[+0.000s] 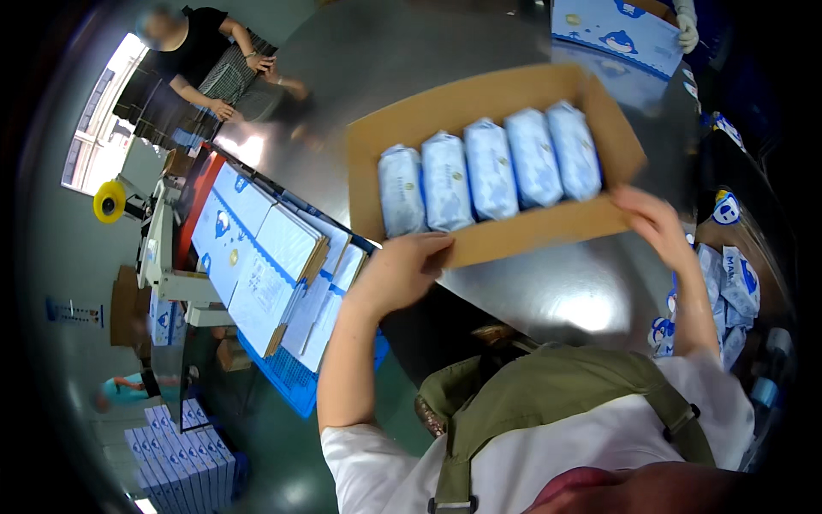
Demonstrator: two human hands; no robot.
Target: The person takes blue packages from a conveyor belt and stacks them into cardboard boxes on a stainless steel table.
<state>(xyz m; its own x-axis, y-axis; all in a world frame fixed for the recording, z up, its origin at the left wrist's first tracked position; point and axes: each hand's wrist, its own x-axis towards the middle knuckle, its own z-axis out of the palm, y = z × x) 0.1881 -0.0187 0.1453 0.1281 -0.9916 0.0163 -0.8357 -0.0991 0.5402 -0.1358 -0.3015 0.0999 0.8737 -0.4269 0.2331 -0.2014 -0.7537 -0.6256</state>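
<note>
An open cardboard box (531, 240), brown inside, is tilted toward me in front of my chest. Several pale blue soft packs (491, 171) stand in it side by side in one row, with bare cardboard behind them. My left hand (402, 270) grips the near wall at the box's left part, thumb over the rim. At the near right corner my right hand (655, 221) is closed on the cardboard. Some fingers of both hands are hidden under or behind the box.
Beneath the box lies a shiny metal table (342, 51). Flat printed cartons (265, 270) are stacked at left on a blue crate (287, 381). Loose packs (736, 287) lie at right. Across the table stands another blue-white box (616, 38) with a gloved hand; a person (201, 60) stands far left.
</note>
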